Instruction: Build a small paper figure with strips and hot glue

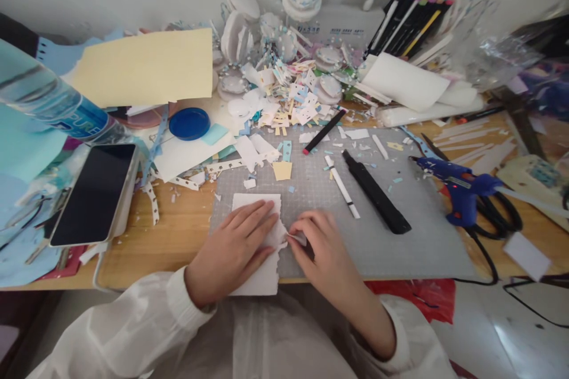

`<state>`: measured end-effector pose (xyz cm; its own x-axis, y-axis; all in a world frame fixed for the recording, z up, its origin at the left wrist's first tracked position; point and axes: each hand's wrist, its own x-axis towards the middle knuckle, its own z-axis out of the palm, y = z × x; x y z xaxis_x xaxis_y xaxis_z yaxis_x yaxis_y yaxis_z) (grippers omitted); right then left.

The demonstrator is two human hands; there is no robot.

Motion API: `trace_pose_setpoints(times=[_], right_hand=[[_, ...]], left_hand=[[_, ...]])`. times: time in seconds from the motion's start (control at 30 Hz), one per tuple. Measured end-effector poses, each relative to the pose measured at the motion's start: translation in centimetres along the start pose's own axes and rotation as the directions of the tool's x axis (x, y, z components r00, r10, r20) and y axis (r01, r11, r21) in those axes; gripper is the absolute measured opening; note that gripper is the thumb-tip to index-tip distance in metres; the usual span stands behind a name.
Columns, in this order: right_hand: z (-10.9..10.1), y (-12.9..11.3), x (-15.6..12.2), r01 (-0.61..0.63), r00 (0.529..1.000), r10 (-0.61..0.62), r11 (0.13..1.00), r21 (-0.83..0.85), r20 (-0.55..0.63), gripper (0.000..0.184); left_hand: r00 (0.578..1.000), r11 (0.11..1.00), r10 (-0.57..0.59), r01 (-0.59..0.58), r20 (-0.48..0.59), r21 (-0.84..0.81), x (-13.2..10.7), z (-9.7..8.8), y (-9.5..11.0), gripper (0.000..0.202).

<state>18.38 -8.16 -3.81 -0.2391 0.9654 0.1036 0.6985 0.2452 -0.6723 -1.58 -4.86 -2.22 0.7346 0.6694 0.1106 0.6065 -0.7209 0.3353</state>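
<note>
A sheet of white paper (pixel 260 284) lies on the grey cutting mat (pixel 355 257) and overhangs the table's front edge. Its right edge is rough and torn. My left hand (pixel 237 243) rests flat on the sheet, fingers stretched out. At the torn edge, my right hand (pixel 324 249) pinches a small piece of white paper (pixel 299 238) between thumb and fingers. Whether that piece is still joined to the sheet is hard to make out. Just beyond the sheet lies a yellow paper cutout (pixel 282 170).
A white pen (pixel 342 186), a black cutter (pixel 376 192) and a dark marker (pixel 324 131) lie on the mat. Right of them is a blue glue gun (pixel 462 183). Paper scraps (pixel 288 95) heap up behind. A phone (pixel 95 195) and water bottle (pixel 57 98) occupy the left.
</note>
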Motion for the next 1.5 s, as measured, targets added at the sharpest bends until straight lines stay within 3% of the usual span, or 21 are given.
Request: trace_pose_setpoints(times=[0.17, 0.3, 0.47, 0.57, 0.77, 1.03, 1.33, 1.5], right_hand=[[-0.8, -0.6, 1.0, -0.010, 0.996, -0.008, 0.982, 0.190, 0.094, 0.012], [-1.2, -0.7, 2.1, -0.007, 0.992, -0.024, 0.972, 0.237, 0.127, 0.011], [-2.2, -0.1, 3.8, -0.036, 0.981, -0.013, 0.968, 0.250, 0.194, 0.010], [-3.0, 0.1, 5.2, -0.068, 0.955, 0.001, 0.975, 0.213, 0.297, 0.018], [-3.3, 0.7, 7.6, 0.009, 0.894, -0.073, 0.989, 0.145, 0.441, 0.006], [-3.4, 1.2, 6.8, 0.011, 0.906, -0.108, 0.973, 0.232, 0.410, 0.008], [-3.1, 1.2, 6.9, 0.117, 0.922, -0.184, 0.971, 0.210, 0.341, 0.001], [-2.7, 1.6, 6.8, 0.217, 0.901, -0.255, 0.965, 0.146, 0.350, 0.003]], left_hand=[[0.999, 0.997, -0.027, 0.029, 0.025, -0.068, 0.7, -0.7, -1.0, 0.049], [0.996, 0.983, 0.082, -0.076, 0.028, -0.165, 2.6, -1.6, -3.0, 0.053], [0.957, 0.917, 0.274, -0.232, 0.090, -0.325, 5.8, -2.7, -5.6, 0.020], [0.954, 0.912, 0.277, -0.223, 0.118, -0.344, 6.7, -3.0, -6.0, 0.009], [0.967, 0.902, 0.230, -0.169, 0.111, -0.397, 6.2, -2.2, -6.5, 0.009], [0.976, 0.873, 0.201, -0.140, 0.081, -0.468, 5.4, -2.0, -6.5, 0.012], [0.975, 0.877, 0.194, -0.123, 0.109, -0.464, 5.6, -2.5, -5.8, 0.016], [0.975, 0.887, 0.194, -0.127, 0.108, -0.444, 5.5, -2.4, -5.6, 0.019]])
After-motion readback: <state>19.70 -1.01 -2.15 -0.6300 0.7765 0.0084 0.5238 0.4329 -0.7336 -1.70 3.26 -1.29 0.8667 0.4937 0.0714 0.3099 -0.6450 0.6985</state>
